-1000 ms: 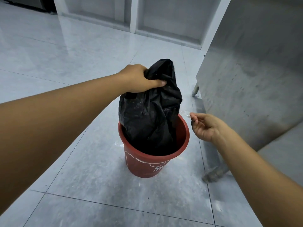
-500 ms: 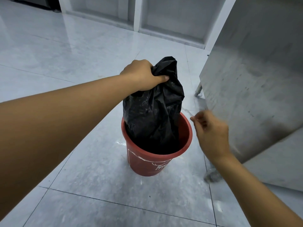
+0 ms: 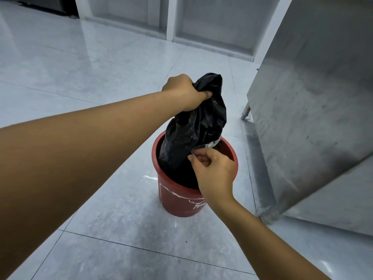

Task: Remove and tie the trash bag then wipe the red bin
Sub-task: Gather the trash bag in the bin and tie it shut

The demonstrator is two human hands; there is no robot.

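The black trash bag (image 3: 194,126) is gripped at its gathered neck by the left hand (image 3: 186,91), so it can be lifted from the red bin (image 3: 177,201) on the floor (image 3: 101,57). A clear plastic scrap (image 3: 207,145) is pinched by the right hand (image 3: 214,168), probably to free the bag.

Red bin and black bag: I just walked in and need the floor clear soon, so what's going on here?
A person is pulling the black bag out of the red bin. The left hand grips the bunched top and holds it up; the bag's bottom is still inside the bin. The right hand pinches a clear bit of plastic at the bin's mouth. Nothing is tied or wiped yet.
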